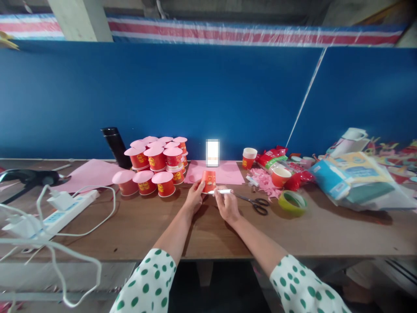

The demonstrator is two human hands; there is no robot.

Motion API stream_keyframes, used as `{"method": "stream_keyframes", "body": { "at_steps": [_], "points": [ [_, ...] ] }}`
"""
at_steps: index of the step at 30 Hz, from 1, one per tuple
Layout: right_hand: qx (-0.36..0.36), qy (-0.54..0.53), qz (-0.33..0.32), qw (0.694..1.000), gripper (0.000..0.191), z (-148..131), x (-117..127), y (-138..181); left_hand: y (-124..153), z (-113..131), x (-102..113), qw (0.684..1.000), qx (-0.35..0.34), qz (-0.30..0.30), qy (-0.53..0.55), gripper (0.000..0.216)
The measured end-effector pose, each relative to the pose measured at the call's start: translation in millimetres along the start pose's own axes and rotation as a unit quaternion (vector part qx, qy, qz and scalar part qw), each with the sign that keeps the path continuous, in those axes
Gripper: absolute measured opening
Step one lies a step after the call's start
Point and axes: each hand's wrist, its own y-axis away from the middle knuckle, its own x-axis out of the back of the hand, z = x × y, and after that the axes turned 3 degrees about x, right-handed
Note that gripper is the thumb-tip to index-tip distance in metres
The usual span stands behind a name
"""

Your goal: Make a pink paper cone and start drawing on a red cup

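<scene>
My left hand (194,194) grips a small red paper cup (209,180) turned upside down on the brown table (156,226). My right hand (227,203) is closed on a white marker pen (220,191) held level, its tip pointing left at the cup's lower edge. Just behind the cup lies a pink paper sheet (228,173). Black-handled scissors (257,203) lie just right of my right hand. Both sleeves are white with green dots.
A stack of inverted red cups topped with pink discs (155,165) stands at the left, with a black flask (114,145) behind. A white power strip (61,213) with cables, a green tape roll (292,201), stacked cups (249,158) and packets (352,180) lie around.
</scene>
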Motion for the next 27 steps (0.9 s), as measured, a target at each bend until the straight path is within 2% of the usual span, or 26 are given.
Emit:
{"method": "stream_keyframes", "body": {
  "at_steps": [16,27],
  "points": [
    [-0.036,-0.005,0.007,0.999,0.028,2.2,-0.1,-0.3,-3.2,-2.7,2.4,0.999,-0.020,-0.023,0.008,0.031],
    [-0.052,-0.028,0.032,0.998,0.031,5.2,0.9,-1.0,-1.2,0.1,3.4,1.000,-0.015,-0.004,0.018,0.032]
  ]
}}
